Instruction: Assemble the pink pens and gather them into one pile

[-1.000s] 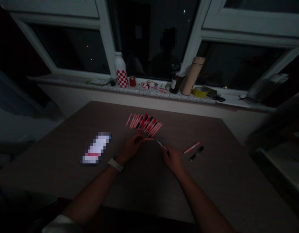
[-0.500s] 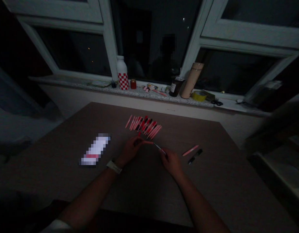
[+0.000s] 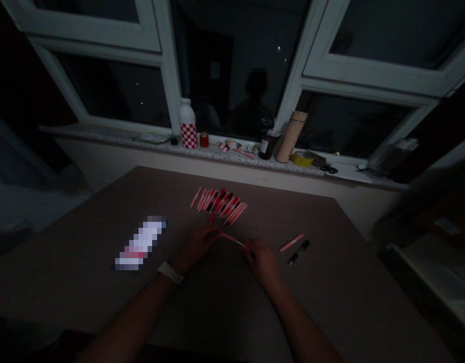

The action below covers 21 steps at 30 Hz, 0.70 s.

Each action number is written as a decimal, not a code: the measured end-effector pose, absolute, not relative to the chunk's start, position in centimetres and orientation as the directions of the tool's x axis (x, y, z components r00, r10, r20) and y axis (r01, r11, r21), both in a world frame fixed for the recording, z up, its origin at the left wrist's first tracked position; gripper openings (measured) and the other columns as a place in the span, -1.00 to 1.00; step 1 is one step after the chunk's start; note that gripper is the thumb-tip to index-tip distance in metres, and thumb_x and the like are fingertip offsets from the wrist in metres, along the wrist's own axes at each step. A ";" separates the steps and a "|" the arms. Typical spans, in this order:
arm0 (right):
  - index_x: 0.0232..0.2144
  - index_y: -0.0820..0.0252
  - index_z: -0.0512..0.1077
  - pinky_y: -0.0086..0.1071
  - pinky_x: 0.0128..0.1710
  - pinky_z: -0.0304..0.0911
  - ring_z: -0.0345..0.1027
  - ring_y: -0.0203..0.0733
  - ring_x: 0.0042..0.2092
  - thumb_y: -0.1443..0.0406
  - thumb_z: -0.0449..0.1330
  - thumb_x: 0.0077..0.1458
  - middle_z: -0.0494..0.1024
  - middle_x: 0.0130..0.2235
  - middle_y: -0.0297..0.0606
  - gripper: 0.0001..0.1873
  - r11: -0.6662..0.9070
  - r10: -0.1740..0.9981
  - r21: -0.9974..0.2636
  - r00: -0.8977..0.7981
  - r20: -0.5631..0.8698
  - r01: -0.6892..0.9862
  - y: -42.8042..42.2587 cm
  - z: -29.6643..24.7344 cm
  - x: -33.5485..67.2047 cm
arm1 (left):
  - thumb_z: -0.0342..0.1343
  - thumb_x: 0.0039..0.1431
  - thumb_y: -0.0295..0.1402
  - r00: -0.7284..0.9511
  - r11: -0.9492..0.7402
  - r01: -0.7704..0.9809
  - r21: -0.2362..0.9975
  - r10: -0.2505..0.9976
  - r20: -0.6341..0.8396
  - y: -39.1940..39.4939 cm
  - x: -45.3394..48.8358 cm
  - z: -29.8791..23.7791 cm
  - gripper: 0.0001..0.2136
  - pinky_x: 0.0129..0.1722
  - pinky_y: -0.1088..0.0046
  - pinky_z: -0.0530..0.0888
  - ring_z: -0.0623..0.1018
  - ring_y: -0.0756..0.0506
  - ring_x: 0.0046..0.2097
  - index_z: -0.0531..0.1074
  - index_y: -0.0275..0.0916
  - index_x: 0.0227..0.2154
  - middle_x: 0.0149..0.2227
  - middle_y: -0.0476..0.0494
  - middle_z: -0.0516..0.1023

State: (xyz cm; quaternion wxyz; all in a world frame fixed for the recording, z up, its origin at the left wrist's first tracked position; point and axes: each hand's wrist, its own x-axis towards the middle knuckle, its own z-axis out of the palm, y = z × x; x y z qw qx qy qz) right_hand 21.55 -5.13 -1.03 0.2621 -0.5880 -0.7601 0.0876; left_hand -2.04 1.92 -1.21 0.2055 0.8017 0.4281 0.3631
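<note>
My left hand (image 3: 197, 243), with a pale band on its wrist, is closed on a pink pen barrel (image 3: 227, 236) that points right. A small red piece (image 3: 211, 218) sticks up by its fingers; whether it is held I cannot tell. My right hand (image 3: 263, 259) pinches a thin, pale pen refill (image 3: 239, 243), its left end meeting the barrel's right end. Just beyond my hands lies a row of pink, red and black pens (image 3: 219, 204). To the right of my right hand rest a pink pen (image 3: 291, 242) and a black pen (image 3: 299, 252).
A phone (image 3: 141, 244), its lit screen blurred out, lies on the brown table (image 3: 115, 201) at left. Along the windowsill (image 3: 228, 156) stand a checkered bottle (image 3: 188, 128), a small red jar (image 3: 204, 140), a dark cup (image 3: 268, 146), a tan cylinder (image 3: 291, 137) and yellow tape (image 3: 302, 159).
My hands have come closer together. The gap between barrel and refill has closed, and less of the refill shows. The whole view has shifted slightly as the camera tilted up.
</note>
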 end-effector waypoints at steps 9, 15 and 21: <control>-0.08 0.05 0.51 -0.34 -0.20 0.25 0.44 -0.10 -0.17 0.21 0.13 0.24 0.60 -0.19 -0.20 -0.75 0.338 0.933 -0.521 -0.206 0.295 0.784 -5.6 -1.2 21.1 | 0.07 0.23 -0.25 0.497 -0.561 0.552 0.617 0.815 0.298 0.9 -1.3 -0.6 -0.82 -0.18 0.35 0.42 0.51 -0.11 -0.24 0.53 -0.21 -0.31 -0.30 -0.14 0.54; -0.16 0.10 0.53 -0.39 -0.22 0.26 0.46 -0.15 -0.21 0.19 0.09 0.26 0.60 -0.24 -0.22 -0.76 0.316 0.948 -0.609 -0.208 0.243 0.727 -5.7 -1.3 20.8 | 0.11 0.20 -0.19 0.482 -0.549 0.498 0.672 0.819 0.312 0.7 -1.0 -0.4 -0.81 -0.17 0.37 0.42 0.52 -0.10 -0.22 0.54 -0.18 -0.30 -0.28 -0.12 0.57; -0.16 0.12 0.53 -0.37 -0.18 0.26 0.46 -0.13 -0.17 0.19 0.09 0.25 0.60 -0.22 -0.21 -0.74 0.343 0.937 -0.637 -0.202 0.287 0.690 -5.5 -1.4 20.5 | 0.02 0.25 -0.16 0.416 -0.478 0.535 0.696 0.867 0.276 0.6 -0.8 0.0 -0.73 -0.19 0.37 0.42 0.53 -0.11 -0.25 0.54 -0.21 -0.33 -0.31 -0.12 0.59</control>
